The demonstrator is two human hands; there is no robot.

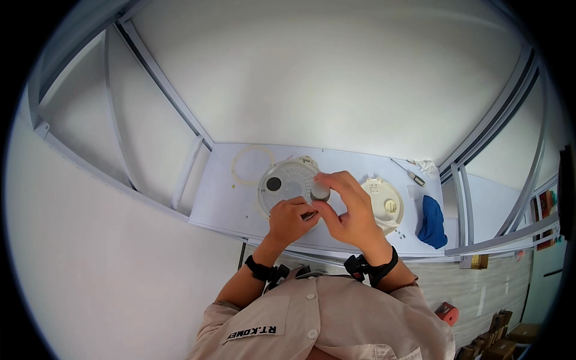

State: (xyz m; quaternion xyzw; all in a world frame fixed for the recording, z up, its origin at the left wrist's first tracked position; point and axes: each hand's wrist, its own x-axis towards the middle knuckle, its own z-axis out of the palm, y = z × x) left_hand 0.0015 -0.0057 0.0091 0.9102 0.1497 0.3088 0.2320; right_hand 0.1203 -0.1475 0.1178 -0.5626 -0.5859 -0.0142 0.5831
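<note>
Your R hand (354, 211) pinched a small grey round piece (321, 193) btwn thumb and index finger, over the round grey lid's (288, 174) right side; touching or not, couldn't tell. Your L hand (288, 222), just beside it, pinched a small dark bit (308, 215), too hidden to ID. Best technique, prob.: grey piece held square btwn the fingertips, light even pressure, L hand steady, both kept over the lid in case of a slip. Pale ring (234, 165) lay behind-left. To the R, the cream round cover (374, 189) had loose tiny parts (402, 236) nearby, best not nudged; screwdriver (415, 178) and blue cloth (432, 223) sat further out.
</note>
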